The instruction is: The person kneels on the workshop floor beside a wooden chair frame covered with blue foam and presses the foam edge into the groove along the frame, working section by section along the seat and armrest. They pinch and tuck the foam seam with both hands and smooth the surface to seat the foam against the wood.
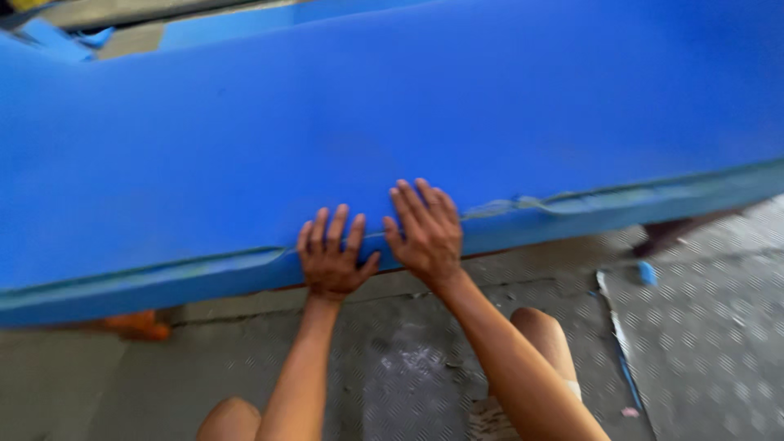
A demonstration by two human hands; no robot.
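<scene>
Both hands are open and flat, with nothing gripped. The left hand [331, 255] lies palm down with fingers spread and pointing away from the person, its fingertips on the top face of the blue foam sheet [392, 122] and its heel over the sheet's near edge. The right hand [426, 230] sits just beside it, nearly touching at the thumbs, also palm down with fingers extended and slightly fanned, pressing on the same near edge a little farther onto the sheet. The foam sheet is a broad, thick slab, matte and smooth, uniformly bright blue. Its long axis runs left to right across the view, rising slightly toward the right, and it extends beyond both sides of the frame. Along the near edge a lower layer [204, 282] of the same blue material shows beneath the top one, with a thin seam between them; to the right of the hands the seam looks ragged and partly lifted, though motion blur prevents certainty. The sheet stands above the floor [702, 327], which is grey metal plate with a raised diamond tread pattern. A small blue scrap [647, 272] lies on the floor near the sheet's right portion, and an orange object [139, 325] shows below the sheet's left portion. The person's bare knees appear at the bottom edge.
</scene>
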